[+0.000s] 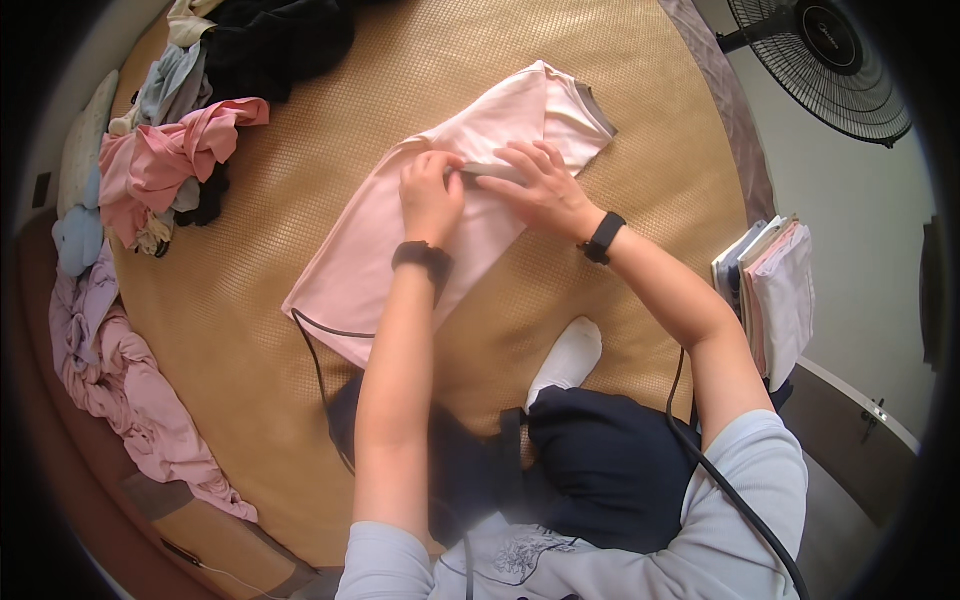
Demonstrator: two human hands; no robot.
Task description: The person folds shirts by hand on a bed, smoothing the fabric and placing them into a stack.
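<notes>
A: L to R, what's seen?

B: Far L, a heap of loose clothes (190, 150). Mid-view, the pale pink garment (480, 230), laid flat & slantwise on the woven mat (640, 300), w/ a thin black cable (335, 330) crossing its near-left corner.

A: Handling, that L end?

B: Prob. v. light, soft, limp; not fragile. Easily rucked if pushed, so best taken by the corners, cable cleared first.

A: Hands?

B: Left hand (432, 195) next: fingers curled, thumb drawn in close, at the L end of a grey band (490, 172). A pinch is suggested, but whether cloth is actually gripped can't be told. Right hand (545, 190): fingers spread wide, set over the band's R end & the pink cloth; nothing seen to be grasped.

A: Band OK as a hold?

B: Prob. yes; looks a bit firmer than the body, so shape is likely held better there. Same for the grey trim (597, 108) at the far-right end.

A: Far R?

B: A stack of folded cloth (780, 290), well apart from the garment.
</notes>
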